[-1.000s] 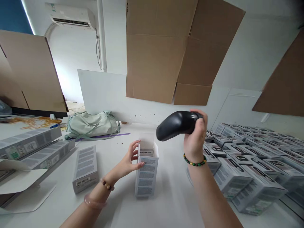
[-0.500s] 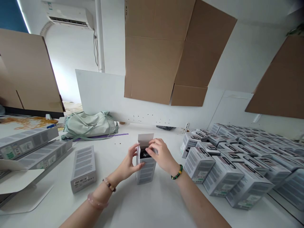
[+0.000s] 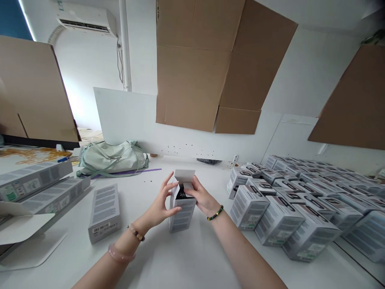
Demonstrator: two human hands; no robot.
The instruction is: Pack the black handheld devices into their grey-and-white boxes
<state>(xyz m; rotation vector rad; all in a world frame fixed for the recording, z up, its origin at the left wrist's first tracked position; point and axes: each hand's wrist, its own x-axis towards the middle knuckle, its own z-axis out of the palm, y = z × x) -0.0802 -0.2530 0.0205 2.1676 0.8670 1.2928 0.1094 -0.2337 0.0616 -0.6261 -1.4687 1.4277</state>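
Observation:
A grey and white box (image 3: 182, 215) stands upright on the white table in front of me, its top lid raised at the back. Inside the opening a black item (image 3: 181, 193) shows. My left hand (image 3: 161, 204) is at the box's left side, fingers and thumb spread around its upper edge. At the right, my right hand (image 3: 204, 197) grips the box's upper right edge and side flap, its thumb over the opening.
Many closed boxes (image 3: 279, 216) stand in rows on the right. One box (image 3: 105, 212) lies flat at the left, near more long boxes (image 3: 36, 180) and an open carton flap. A pale green bag (image 3: 112, 157) lies at the back left.
My right hand has moved from above the opening to the box's right edge. My left fingers have lifted and spread more. The box leans slightly.

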